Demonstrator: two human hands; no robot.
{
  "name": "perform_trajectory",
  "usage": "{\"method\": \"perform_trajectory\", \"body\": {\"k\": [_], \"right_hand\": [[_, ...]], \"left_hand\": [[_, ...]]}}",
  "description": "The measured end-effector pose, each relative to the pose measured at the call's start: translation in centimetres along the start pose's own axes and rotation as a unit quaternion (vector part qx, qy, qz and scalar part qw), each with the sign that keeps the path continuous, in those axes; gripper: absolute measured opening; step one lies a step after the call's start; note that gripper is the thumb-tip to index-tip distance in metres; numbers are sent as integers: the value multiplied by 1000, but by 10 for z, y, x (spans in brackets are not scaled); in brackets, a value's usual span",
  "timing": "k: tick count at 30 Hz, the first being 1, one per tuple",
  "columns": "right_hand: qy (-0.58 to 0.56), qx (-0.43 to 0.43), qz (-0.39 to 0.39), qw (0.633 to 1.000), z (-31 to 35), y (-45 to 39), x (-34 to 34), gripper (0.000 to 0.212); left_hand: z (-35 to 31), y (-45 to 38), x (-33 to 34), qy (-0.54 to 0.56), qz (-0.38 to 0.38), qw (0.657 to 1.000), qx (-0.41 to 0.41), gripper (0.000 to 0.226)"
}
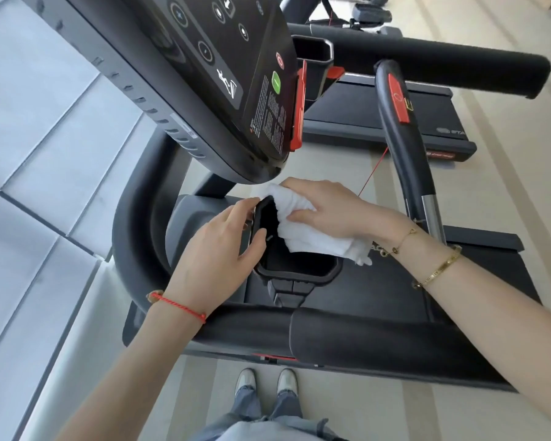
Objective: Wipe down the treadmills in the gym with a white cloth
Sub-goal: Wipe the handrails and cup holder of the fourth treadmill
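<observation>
I stand at the side of a black treadmill (379, 342). Its black cup holder (296, 265) sits just below the console (223, 78). My left hand (217, 246) grips the holder's left rim, thumb over the edge. My right hand (328, 208) holds a bunched white cloth (312, 237) and presses it against the holder's upper right rim. Part of the cloth hangs over the holder's right side. The inside of the holder is dark and hard to make out.
A padded side handrail (395, 342) runs across in front of me. A curved handlebar (404, 135) with a red strip rises at right. A second treadmill (379, 122) stands beyond. White wall panels (39, 154) fill the left. My shoes (266, 381) stand on the beige floor.
</observation>
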State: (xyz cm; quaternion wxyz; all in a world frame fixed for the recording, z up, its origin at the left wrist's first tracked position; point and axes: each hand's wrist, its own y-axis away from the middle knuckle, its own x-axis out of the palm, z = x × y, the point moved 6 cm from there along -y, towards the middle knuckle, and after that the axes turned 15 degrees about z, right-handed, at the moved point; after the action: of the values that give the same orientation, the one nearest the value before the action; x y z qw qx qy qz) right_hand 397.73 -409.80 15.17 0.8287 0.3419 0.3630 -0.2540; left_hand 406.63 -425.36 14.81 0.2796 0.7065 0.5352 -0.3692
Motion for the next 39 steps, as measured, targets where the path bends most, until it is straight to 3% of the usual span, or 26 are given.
{"method": "perform_trajectory", "body": {"k": [5, 11, 17, 20, 23, 26, 31, 34, 39], "right_hand": [[85, -18, -4, 996, 11, -7, 0, 31], [-102, 21, -94, 990, -13, 43, 20, 37], [119, 25, -100, 988, 14, 15, 10, 31], [161, 17, -72, 984, 24, -5, 5, 27], [108, 36, -106, 988, 14, 10, 6, 22], [-59, 91, -134, 985, -3, 38, 18, 23], [-283, 128, -142, 940, 3, 77, 61, 56], [-287, 149, -134, 937, 6, 80, 68, 58], [-237, 140, -111, 955, -9, 50, 29, 38]], "left_hand": [[0, 0, 0, 6, 2, 1000, -4, 45], [0, 1, -2, 8, 6, 1000, -10, 45], [0, 1, -1, 11, 8, 1000, -14, 45], [1, 2, -2, 6, 3, 1000, -17, 46], [0, 2, -2, 8, 3, 1000, -17, 46], [-1, 2, -3, 9, 2, 1000, -16, 46], [-1, 2, -3, 3, 8, 1000, -12, 47], [0, 1, 0, 1, 12, 1000, -10, 48], [2, 0, 2, -2, 10, 1000, -3, 48]]}}
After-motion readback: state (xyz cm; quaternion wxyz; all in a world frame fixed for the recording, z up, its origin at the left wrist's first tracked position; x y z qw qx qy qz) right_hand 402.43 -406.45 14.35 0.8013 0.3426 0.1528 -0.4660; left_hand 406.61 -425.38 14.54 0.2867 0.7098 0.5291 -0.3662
